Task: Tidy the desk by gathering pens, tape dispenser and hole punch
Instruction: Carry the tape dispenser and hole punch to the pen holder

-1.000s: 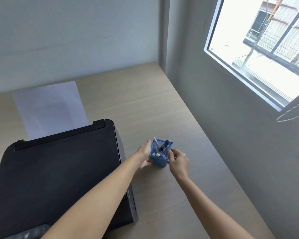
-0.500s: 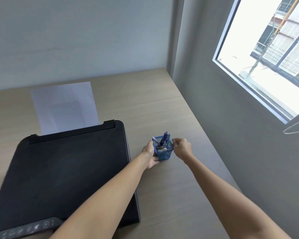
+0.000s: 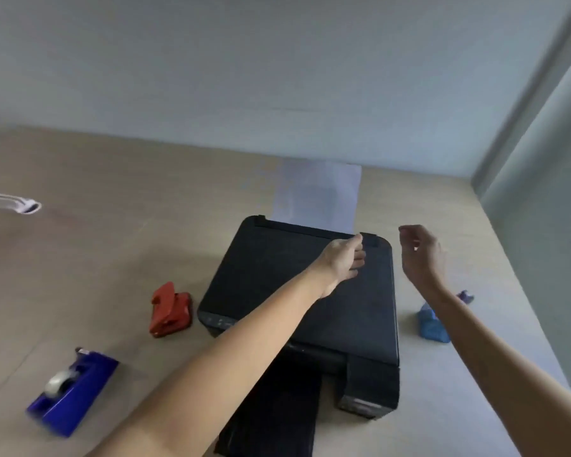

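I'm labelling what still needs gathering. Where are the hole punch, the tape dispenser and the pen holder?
hole punch [image 3: 169, 310], head view, on its red top lever.
tape dispenser [image 3: 75, 387], head view, on its blue body beside the roll.
pen holder [image 3: 431, 326], head view, on its blue side wall, partly hidden behind the right forearm.

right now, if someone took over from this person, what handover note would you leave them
Left hand: empty, loosely curled, above the black printer.
Right hand: empty, raised right of the printer.
Blue mesh pen holder: on the wooden desk right of the printer, partly hidden by the right forearm; pens inside look gathered.
Left: red hole punch just left of the printer, and blue tape dispenser nearer the front left, both untouched.
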{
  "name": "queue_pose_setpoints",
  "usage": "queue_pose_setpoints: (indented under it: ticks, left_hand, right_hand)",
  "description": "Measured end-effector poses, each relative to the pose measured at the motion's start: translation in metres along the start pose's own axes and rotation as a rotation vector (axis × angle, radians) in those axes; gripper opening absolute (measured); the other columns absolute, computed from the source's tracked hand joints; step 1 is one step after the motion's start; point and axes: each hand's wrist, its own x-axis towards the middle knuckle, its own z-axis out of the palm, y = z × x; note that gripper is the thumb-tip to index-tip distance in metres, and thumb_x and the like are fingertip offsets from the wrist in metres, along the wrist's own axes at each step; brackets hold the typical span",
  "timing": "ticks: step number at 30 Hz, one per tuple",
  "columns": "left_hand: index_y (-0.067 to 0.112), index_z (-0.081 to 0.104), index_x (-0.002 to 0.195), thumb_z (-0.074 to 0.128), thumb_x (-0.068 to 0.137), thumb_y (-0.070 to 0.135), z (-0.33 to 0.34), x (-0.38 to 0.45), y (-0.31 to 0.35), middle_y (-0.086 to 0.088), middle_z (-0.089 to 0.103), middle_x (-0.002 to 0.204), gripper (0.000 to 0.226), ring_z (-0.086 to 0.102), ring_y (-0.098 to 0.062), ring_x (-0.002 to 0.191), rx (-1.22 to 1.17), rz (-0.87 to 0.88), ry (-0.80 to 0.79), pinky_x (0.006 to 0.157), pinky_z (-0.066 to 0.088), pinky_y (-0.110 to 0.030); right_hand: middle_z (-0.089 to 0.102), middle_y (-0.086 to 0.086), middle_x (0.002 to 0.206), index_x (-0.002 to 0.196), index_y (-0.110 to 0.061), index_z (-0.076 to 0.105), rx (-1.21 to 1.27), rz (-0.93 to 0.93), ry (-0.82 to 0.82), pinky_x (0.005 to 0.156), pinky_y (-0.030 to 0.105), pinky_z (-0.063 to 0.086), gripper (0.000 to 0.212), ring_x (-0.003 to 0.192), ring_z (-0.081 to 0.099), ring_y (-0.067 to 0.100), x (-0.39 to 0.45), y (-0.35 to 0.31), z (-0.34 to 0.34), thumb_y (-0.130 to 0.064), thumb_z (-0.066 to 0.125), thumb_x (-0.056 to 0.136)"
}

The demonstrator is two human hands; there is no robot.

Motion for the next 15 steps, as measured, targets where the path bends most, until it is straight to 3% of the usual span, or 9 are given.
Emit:
queue_pose_setpoints:
  ticks: [3,6,9,11,13,15]
  left_hand:
    - [0.009,0.061,0.111,0.042,0.100,0.030,-0.079,-0.039,-0.019,-0.008,0.060,0.111,0.030,0.060,-0.024,0.113,0.052,0.069,0.166,0.102,0.045,-0.039]
    - [0.017,0.061,0.085,0.047,0.098,0.023,-0.161,-0.077,-0.051,-0.005,0.061,0.092,0.020,0.060,-0.021,0.099,0.089,0.079,0.367,0.079,0.046,-0.027]
    - [0.015,0.063,0.096,0.052,0.094,0.023,-0.237,-0.119,-0.091,-0.008,0.065,0.098,0.014,0.063,-0.022,0.101,0.252,0.025,0.548,0.084,0.045,-0.029]
    - [0.005,0.062,0.117,0.056,0.092,0.023,-0.289,-0.146,-0.122,-0.013,0.065,0.122,0.032,0.061,-0.025,0.115,0.435,-0.078,0.663,0.100,0.045,-0.033]
    - [0.001,0.051,0.131,0.059,0.090,0.022,-0.314,-0.164,-0.149,-0.018,0.056,0.135,0.047,0.050,-0.031,0.128,0.662,-0.185,0.727,0.107,0.039,-0.036]
    - [0.001,0.048,0.127,0.063,0.084,0.020,-0.367,-0.187,-0.192,-0.020,0.053,0.132,0.049,0.046,-0.035,0.126,0.797,-0.343,0.783,0.103,0.041,-0.039]
  right_hand:
    - [0.072,0.013,0.091,0.095,-0.022,0.066,-0.006,-0.067,-0.141,0.074,0.039,0.053,0.022,0.081,0.065,0.031,-0.021,-0.054,0.054,-0.032,0.049,0.088]
    - [0.065,0.005,0.083,0.098,-0.015,0.068,-0.005,-0.165,-0.288,0.071,0.030,0.043,0.020,0.083,0.062,0.028,-0.051,-0.108,0.113,-0.021,0.050,0.092]
    - [0.065,0.001,0.085,0.102,-0.014,0.068,0.008,-0.226,-0.427,0.072,0.025,0.041,0.020,0.080,0.060,0.019,-0.090,-0.153,0.172,-0.018,0.051,0.092]
    - [0.066,0.003,0.089,0.103,-0.012,0.068,0.004,-0.233,-0.532,0.071,0.023,0.039,0.021,0.081,0.058,0.016,-0.118,-0.178,0.216,-0.017,0.052,0.092]
    - [0.068,0.007,0.094,0.103,-0.007,0.068,-0.015,-0.193,-0.618,0.071,0.025,0.042,0.022,0.085,0.059,0.019,-0.136,-0.187,0.240,-0.015,0.052,0.090]
    - [0.070,0.016,0.100,0.101,0.000,0.068,-0.089,-0.152,-0.697,0.075,0.031,0.049,0.023,0.094,0.063,0.030,-0.170,-0.206,0.292,-0.011,0.052,0.087]
